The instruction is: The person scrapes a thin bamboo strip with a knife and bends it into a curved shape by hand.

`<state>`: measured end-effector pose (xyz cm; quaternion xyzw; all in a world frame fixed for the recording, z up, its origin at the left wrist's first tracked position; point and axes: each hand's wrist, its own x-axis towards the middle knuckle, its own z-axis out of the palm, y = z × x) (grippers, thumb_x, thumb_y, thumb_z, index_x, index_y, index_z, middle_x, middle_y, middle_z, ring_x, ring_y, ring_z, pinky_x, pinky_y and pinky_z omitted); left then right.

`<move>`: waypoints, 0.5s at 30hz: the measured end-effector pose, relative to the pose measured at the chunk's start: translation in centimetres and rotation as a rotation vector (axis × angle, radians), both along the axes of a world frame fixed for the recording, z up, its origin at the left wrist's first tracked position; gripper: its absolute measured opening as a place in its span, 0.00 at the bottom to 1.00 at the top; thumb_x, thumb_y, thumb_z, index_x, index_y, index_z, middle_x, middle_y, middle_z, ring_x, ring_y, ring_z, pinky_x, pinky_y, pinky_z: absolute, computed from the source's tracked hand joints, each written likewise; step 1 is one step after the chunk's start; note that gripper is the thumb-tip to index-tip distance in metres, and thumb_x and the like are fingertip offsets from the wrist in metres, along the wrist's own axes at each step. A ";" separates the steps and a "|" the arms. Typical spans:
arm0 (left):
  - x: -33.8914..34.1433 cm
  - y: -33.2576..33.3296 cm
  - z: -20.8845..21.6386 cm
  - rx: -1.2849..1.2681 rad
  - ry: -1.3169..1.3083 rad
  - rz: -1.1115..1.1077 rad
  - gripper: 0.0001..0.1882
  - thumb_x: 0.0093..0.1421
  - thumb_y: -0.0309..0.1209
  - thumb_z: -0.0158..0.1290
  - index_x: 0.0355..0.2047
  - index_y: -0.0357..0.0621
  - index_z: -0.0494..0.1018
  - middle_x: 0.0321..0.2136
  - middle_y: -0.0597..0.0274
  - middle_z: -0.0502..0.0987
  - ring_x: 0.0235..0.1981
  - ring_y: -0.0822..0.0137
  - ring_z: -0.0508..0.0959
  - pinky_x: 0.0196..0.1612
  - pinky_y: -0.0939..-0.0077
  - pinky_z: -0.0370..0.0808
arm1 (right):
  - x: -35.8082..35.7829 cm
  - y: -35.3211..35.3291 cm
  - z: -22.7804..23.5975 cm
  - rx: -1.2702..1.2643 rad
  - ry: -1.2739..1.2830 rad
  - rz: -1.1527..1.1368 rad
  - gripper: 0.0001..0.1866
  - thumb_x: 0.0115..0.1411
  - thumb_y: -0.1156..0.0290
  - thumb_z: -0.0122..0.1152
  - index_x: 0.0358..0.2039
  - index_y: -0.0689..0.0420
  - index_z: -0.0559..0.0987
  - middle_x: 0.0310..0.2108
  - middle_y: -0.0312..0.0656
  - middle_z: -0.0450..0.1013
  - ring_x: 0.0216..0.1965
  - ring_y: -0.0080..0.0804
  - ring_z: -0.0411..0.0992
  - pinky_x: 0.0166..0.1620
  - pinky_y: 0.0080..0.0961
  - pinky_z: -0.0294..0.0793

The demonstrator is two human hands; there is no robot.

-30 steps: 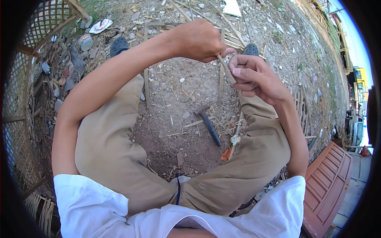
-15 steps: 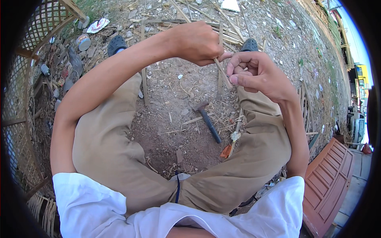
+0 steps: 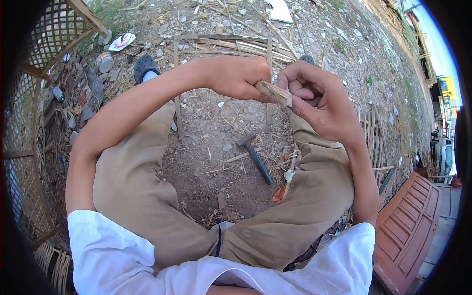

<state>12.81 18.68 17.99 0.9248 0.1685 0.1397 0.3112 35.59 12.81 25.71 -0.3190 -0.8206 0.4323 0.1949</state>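
Observation:
My left hand (image 3: 241, 76) is closed round a short, narrow wooden strip (image 3: 273, 92), whose cut end points toward my right hand. With thumb and curled fingers, my right hand (image 3: 322, 98) closes in a pinch at that end of the strip. Whatever lies between those fingertips is too small or hidden to make out. Both hands are raised above the ground between my spread knees. Below them a hammer (image 3: 256, 158) with a dark handle lies on the dirt, its head pointing away from me.
Thin wooden strips laid as a frame (image 3: 178, 115) rest on the ground beyond my hands, with more strips (image 3: 236, 45) piled at its far side. A lattice panel (image 3: 56, 37) stands at left. Rightward lie a reddish-brown panelled door (image 3: 408, 228) and a tin (image 3: 104, 62) sits far left.
The wooden strip has swung from steeply slanted to nearly level, its end now turned toward me. My left hand has lowered slightly, and my right hand has stayed at the strip's end.

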 end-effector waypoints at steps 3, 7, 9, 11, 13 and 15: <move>0.6 -1.2 -0.3 -0.174 -0.137 0.024 0.19 0.64 0.40 0.57 0.24 0.35 0.74 0.16 0.60 0.69 0.20 0.61 0.72 0.26 0.62 0.68 | -0.3 -0.3 0.1 0.058 0.067 -0.038 0.10 0.61 0.85 0.59 0.43 0.61 0.75 0.23 0.28 0.53 0.25 0.16 0.51 0.28 0.20 0.56; 0.9 -1.6 -0.3 -0.747 -0.319 -0.021 0.20 0.69 0.40 0.54 0.22 0.44 0.65 0.13 0.76 0.56 0.13 0.75 0.58 0.18 0.72 0.57 | -1.2 0.1 -0.2 0.057 0.212 -0.166 0.04 0.66 0.81 0.57 0.40 0.62 0.75 0.23 0.30 0.57 0.26 0.16 0.54 0.29 0.20 0.57; 1.2 -1.5 -0.5 -1.190 -0.379 -0.181 0.23 0.69 0.36 0.52 0.19 0.52 0.56 0.13 0.78 0.49 0.13 0.81 0.50 0.18 0.78 0.47 | -1.2 0.8 -1.0 0.104 0.188 -0.122 0.02 0.68 0.78 0.56 0.38 0.62 0.75 0.23 0.31 0.60 0.26 0.16 0.56 0.29 0.20 0.58; 1.6 -0.8 -1.6 -1.285 -0.386 -0.306 0.21 0.69 0.35 0.52 0.20 0.52 0.58 0.14 0.77 0.50 0.14 0.80 0.50 0.19 0.77 0.49 | -1.2 0.9 -0.5 0.163 0.082 -0.110 0.12 0.71 0.70 0.52 0.32 0.64 0.76 0.25 0.35 0.71 0.27 0.17 0.62 0.29 0.22 0.62; 1.8 -0.5 -1.4 -1.377 -0.387 -0.470 0.18 0.68 0.35 0.52 0.20 0.52 0.61 0.15 0.75 0.54 0.14 0.77 0.56 0.19 0.76 0.53 | -1.1 1.4 -0.5 0.160 0.092 -0.091 0.11 0.71 0.71 0.53 0.32 0.64 0.76 0.25 0.35 0.71 0.26 0.18 0.63 0.29 0.22 0.62; 2.1 -1.2 -0.9 -1.314 -0.445 -0.406 0.17 0.67 0.36 0.53 0.21 0.51 0.63 0.15 0.73 0.57 0.15 0.76 0.59 0.20 0.76 0.57 | -1.3 1.6 -0.5 0.154 0.099 -0.075 0.11 0.70 0.71 0.53 0.32 0.64 0.76 0.24 0.35 0.71 0.25 0.18 0.64 0.29 0.22 0.63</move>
